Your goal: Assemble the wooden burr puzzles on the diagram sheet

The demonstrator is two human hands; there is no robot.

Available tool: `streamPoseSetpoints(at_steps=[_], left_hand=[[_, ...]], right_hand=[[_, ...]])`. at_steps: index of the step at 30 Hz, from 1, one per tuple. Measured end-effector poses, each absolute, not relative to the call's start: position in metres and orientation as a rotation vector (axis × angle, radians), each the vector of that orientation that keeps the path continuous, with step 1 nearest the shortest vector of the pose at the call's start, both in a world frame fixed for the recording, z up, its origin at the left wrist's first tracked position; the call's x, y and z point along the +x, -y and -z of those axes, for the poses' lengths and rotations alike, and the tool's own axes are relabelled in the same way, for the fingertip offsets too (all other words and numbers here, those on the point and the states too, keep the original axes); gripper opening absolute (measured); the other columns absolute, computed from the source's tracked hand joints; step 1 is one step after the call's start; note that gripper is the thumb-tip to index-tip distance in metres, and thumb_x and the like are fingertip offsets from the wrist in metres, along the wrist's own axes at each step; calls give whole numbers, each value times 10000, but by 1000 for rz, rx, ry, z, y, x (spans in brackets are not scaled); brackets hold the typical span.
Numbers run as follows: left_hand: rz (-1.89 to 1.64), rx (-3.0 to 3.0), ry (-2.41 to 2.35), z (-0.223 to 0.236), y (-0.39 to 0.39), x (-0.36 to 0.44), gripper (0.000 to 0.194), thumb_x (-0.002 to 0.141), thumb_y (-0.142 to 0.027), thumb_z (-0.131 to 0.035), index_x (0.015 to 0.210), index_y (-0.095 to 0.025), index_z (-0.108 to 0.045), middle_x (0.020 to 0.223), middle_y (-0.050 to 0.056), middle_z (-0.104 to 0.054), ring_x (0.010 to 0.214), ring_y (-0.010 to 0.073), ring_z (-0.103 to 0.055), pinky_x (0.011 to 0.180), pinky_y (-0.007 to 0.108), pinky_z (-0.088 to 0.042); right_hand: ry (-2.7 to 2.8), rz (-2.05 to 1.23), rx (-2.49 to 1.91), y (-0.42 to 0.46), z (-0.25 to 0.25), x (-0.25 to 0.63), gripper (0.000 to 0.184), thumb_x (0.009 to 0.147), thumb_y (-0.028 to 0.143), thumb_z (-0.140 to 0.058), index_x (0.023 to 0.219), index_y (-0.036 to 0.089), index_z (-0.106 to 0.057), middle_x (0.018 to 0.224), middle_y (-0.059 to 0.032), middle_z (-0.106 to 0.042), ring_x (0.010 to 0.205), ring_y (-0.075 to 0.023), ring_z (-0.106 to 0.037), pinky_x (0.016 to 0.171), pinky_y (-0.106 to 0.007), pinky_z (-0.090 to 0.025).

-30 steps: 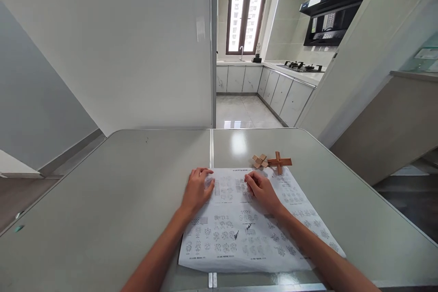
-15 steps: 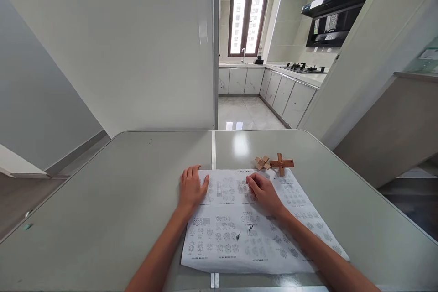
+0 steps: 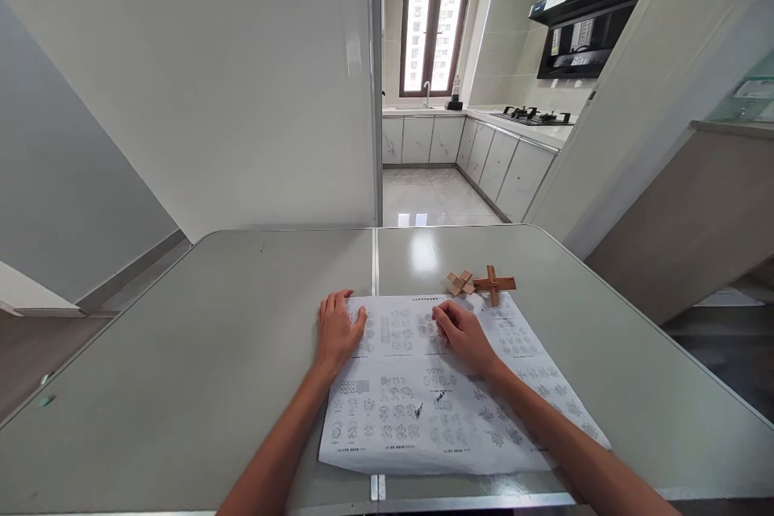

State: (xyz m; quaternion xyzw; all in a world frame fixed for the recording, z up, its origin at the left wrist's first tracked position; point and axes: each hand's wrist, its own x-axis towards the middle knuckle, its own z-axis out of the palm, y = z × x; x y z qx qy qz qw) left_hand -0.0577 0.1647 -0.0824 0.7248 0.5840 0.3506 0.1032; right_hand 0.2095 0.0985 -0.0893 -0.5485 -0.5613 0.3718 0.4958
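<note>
A large white printed sheet (image 3: 405, 419) with rows of small line diagrams lies on the table. My left hand (image 3: 340, 330) rests over its far left corner, fingers apart and thumb out to the side. My right hand (image 3: 463, 330) lies on the upper part of the sheet with its fingers curled together; whatever may be between the fingertips is hidden. Just beyond the right hand, at the sheet's far edge, sit a pale interlocking wooden puzzle (image 3: 460, 283) and a darker brown wooden cross (image 3: 494, 285). Neither hand touches them.
The grey-green table (image 3: 181, 387) has a metal seam (image 3: 376, 266) running down its middle. A small green object (image 3: 46, 401) lies near its left edge. Past the far edge stand a white wall panel (image 3: 272, 81) and a kitchen with a gas stove (image 3: 532, 116).
My left hand has slid left along the sheet's far edge to its corner, uncovering printed figures. My right hand and the wooden pieces have stayed in place; the view shifts slightly.
</note>
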Motion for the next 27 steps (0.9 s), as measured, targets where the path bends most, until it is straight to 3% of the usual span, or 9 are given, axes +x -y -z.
streamPoseSetpoints(at_steps=[11,27], left_hand=[[-1058,2037,-1638,82,-157,-53,292,912,-315,-607,1188,-219,-597,1229,110,-673,1162,304,-639,1069,518,-468],[-956,2154,-1668,83,-174,-107,459,908,-419,-623,1318,-215,-585,1346,119,-653,1281,318,-570,1103,503,-464]], right_hand=[[1365,-917,-1329,-96,88,210,432,980,634,-543,777,254,-568,588,25,-533,516,-177,-449,544,-328,-378],[1366,-910,-1351,-97,94,211,445,964,659,-552,772,258,-577,583,21,-547,515,-186,-472,542,-332,-390]])
